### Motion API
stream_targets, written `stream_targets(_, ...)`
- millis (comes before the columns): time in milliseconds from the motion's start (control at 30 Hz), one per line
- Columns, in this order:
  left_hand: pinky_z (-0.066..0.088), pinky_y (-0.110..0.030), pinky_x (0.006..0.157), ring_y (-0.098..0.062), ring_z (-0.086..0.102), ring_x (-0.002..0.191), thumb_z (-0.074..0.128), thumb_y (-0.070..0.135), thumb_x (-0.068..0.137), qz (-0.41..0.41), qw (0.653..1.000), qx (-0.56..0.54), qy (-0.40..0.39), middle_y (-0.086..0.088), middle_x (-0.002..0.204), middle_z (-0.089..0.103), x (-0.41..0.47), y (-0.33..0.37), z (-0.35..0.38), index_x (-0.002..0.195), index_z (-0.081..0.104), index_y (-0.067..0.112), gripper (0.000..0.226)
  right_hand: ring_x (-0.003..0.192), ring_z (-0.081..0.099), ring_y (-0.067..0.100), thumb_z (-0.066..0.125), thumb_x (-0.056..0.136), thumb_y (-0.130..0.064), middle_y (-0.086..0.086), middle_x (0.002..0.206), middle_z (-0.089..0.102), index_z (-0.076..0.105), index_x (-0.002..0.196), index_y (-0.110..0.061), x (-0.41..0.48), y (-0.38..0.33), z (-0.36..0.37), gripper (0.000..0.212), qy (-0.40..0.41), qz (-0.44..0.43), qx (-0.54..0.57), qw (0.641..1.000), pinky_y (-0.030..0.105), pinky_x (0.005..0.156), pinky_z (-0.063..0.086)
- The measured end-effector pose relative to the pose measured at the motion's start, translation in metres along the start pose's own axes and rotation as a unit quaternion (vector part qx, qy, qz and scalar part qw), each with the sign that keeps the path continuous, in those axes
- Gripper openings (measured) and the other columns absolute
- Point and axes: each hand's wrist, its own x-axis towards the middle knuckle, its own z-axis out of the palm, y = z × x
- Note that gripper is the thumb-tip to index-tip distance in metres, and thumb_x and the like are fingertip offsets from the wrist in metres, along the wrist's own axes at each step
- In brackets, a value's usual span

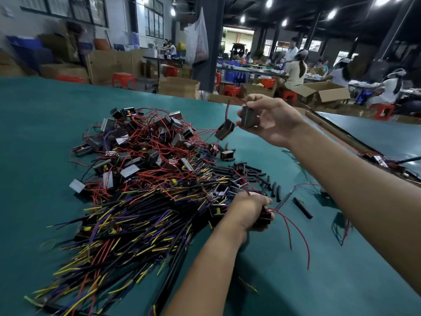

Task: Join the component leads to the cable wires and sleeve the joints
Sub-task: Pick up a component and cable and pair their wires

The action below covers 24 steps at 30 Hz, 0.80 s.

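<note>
Green table (45,124): left hand (248,210) fingers clutch a component (264,218) — seemingly — right hand (273,120) grips a raised component (248,118).

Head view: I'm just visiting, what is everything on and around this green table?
table: one, green, across the foreground
component pile: many, dark blocks with red leads, centre-left
cable bundle: many, black with yellow, purple and red ends, near left
sleeve pieces: many, black, right of the pile
raised component: one, dark, in the right hand
dangling component: one, dark, hanging left of it
low component: one, dark with long red leads, in the left hand
stools: several, red, behind the table
cardboard boxes: several, brown, behind the table
workers: several, light tops, far benches
left hand: one, bare, low centre, gripping the low component
right hand: one, bare, raised, holding the raised component
</note>
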Motion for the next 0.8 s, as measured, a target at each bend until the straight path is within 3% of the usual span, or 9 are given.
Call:
stream_targets(100,0.039,-0.013,0.036,-0.006,0.054,0.036,0.051,0.01,0.094,0.021,0.999,-0.032,0.019,0.004,0.046,0.057,0.0,0.001,-0.004,0.095,0.062,0.011,0.011,0.082,0.063,0.02,0.05,0.094,-0.002,0.006,0.089,0.057,0.054,0.098,-0.015,-0.016,-0.007,-0.017,0.014,0.006,-0.024,0.045,0.999,0.043,0.099,0.048)
stream_targets(300,0.04,-0.013,0.041,-0.01,0.054,0.043,0.048,0.009,0.096,0.06,0.993,-0.071,0.075,0.003,0.055,0.065,0.004,0.003,-0.009,0.089,0.064,0.019,0.02,0.082,0.064,0.017,0.059,0.085,-0.012,0.004,0.09,0.061,0.058,0.102,-0.019,-0.076,-0.019,-0.067,0.018,0.013,-0.094,0.074,0.993,0.033,0.086,0.054)
stream_targets(400,0.042,-0.017,0.043,-0.011,0.052,0.044,0.043,0.004,0.098,0.104,0.983,-0.114,0.099,-0.002,0.063,0.063,0.005,0.004,-0.009,0.091,0.061,0.016,0.023,0.078,0.063,0.017,0.064,0.081,-0.017,0.002,0.084,0.062,0.062,0.096,-0.019,-0.114,-0.01,-0.087,0.015,0.003,-0.07,-0.031,0.997,0.029,0.071,0.057)
stream_targets(467,0.043,-0.018,0.042,-0.009,0.051,0.043,0.042,0.003,0.099,0.129,0.976,-0.133,0.117,-0.003,0.065,0.061,0.006,0.006,-0.009,0.092,0.061,0.015,0.023,0.075,0.064,0.024,0.065,0.082,-0.012,0.009,0.081,0.064,0.065,0.093,-0.014,-0.134,0.012,-0.094,0.011,0.006,-0.001,-0.162,0.987,0.034,0.068,0.058)
stream_targets(533,0.042,-0.018,0.041,-0.009,0.049,0.042,0.043,0.003,0.099,0.146,0.969,-0.15,0.129,-0.003,0.063,0.059,0.005,0.008,-0.01,0.092,0.062,0.014,0.023,0.075,0.066,0.032,0.069,0.081,-0.017,0.02,0.082,0.067,0.064,0.097,-0.007,-0.148,0.035,-0.09,0.02,-0.04,0.107,-0.265,0.957,0.042,0.072,0.055)
stream_targets(600,0.039,-0.018,0.04,-0.012,0.046,0.042,0.042,0.002,0.096,0.151,0.968,-0.164,0.117,-0.003,0.059,0.057,0.004,0.011,-0.011,0.092,0.062,0.011,0.022,0.077,0.067,0.03,0.07,0.081,-0.031,0.022,0.085,0.07,0.063,0.101,-0.005,-0.154,0.052,-0.081,0.033,-0.086,0.166,-0.367,0.911,0.041,0.075,0.053)
stream_targets(700,0.034,-0.019,0.04,-0.014,0.042,0.042,0.04,0.001,0.086,0.141,0.979,-0.129,0.075,-0.003,0.058,0.053,0.0,0.014,-0.01,0.089,0.062,0.006,0.023,0.093,0.065,0.014,0.069,0.075,-0.055,0.006,0.108,0.068,0.058,0.121,-0.018,-0.141,0.064,-0.07,0.06,-0.024,0.095,-0.526,0.845,0.031,0.088,0.054)
stream_targets(767,0.034,-0.018,0.04,-0.013,0.041,0.041,0.041,0.006,0.078,0.122,0.988,-0.077,0.048,-0.003,0.056,0.051,-0.004,0.013,-0.007,0.077,0.066,0.008,0.024,0.119,0.053,0.012,0.071,0.081,-0.051,-0.002,0.139,0.047,0.038,0.142,-0.028,-0.131,0.064,-0.062,0.073,0.07,-0.005,-0.509,0.858,0.035,0.103,0.046)
stream_targets(800,0.033,-0.017,0.039,-0.013,0.041,0.04,0.044,0.011,0.071,0.114,0.992,-0.042,0.041,-0.002,0.054,0.052,-0.005,0.013,-0.004,0.069,0.067,0.011,0.023,0.131,0.042,0.01,0.072,0.083,-0.047,-0.005,0.15,0.033,0.029,0.148,-0.032,-0.126,0.064,-0.058,0.079,0.077,-0.057,-0.491,0.866,0.035,0.11,0.039)
